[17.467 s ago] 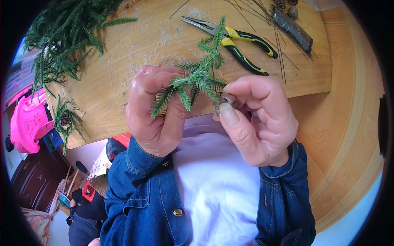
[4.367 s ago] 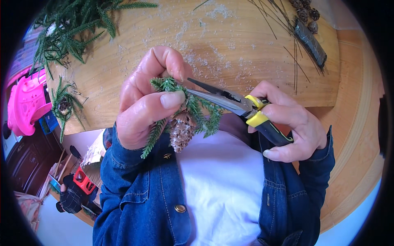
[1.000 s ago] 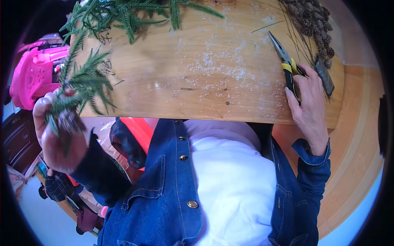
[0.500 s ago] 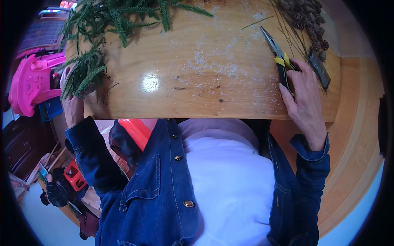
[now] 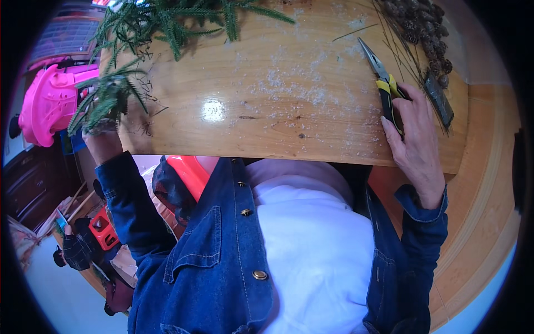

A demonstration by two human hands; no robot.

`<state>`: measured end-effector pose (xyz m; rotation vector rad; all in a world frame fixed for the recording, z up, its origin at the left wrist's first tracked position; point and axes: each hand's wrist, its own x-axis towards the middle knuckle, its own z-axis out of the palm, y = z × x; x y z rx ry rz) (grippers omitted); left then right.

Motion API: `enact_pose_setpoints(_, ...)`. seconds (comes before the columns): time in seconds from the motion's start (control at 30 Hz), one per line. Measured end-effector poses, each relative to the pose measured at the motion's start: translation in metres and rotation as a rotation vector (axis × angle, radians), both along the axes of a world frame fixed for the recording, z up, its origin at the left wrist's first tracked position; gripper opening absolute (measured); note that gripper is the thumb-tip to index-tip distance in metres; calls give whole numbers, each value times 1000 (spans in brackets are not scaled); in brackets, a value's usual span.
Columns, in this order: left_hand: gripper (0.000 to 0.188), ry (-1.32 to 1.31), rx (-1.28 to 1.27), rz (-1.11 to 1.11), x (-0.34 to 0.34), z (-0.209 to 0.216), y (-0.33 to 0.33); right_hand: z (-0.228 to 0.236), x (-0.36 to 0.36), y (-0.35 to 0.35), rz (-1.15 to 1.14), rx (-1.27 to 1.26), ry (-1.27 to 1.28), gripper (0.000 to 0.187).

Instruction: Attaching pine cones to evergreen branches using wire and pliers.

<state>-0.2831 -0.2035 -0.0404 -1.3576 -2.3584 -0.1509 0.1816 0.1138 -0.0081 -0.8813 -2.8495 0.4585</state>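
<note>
From where I stand, the right hand (image 5: pixel 414 131), right of the frame, has its thumb and fingers curled round the handles of the yellow-and-black pliers (image 5: pixel 384 88), though how firmly I can't tell. At the left of the frame, the left hand (image 5: pixel 103 146) is mostly behind a bunch of green sprigs (image 5: pixel 108 100), so whether those fingers grip or lie loose I cannot tell. I'd handle the bunch by its stems, sparing the needles, clear of the thin dark strands (image 5: pixel 146 92) beside it. Farther out, green branches (image 5: pixel 189 22) heap at upper left, pine cones (image 5: pixel 431 42) at upper right
</note>
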Motion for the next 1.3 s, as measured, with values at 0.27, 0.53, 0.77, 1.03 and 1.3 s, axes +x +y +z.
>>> enact_pose_setpoints(0.27, 27, -1487, 1381, -52, -52, 22, -118, -5, -2, -1, 15, -25, 8, 27)
enact_pose_setpoints(0.53, 27, -704, 1217, 1054, -75, 12, -440, -2, 5, 4, 42, 21, 2, 28)
enact_pose_setpoints(0.77, 28, -583, 111, 1673, 13, -50, -413, -3, -2, -1, 49, 106, -3, 26)
enact_pose_setpoints(1.03, 31, -593, 894, 649, -68, -89, -271, -4, 1, 8, 41, 75, 60, 32)
enact_pose_setpoints(1.3, 26, -1090, 417, -234, 148, 61, 88, 10, 12, 16, -47, 61, 206, 31)
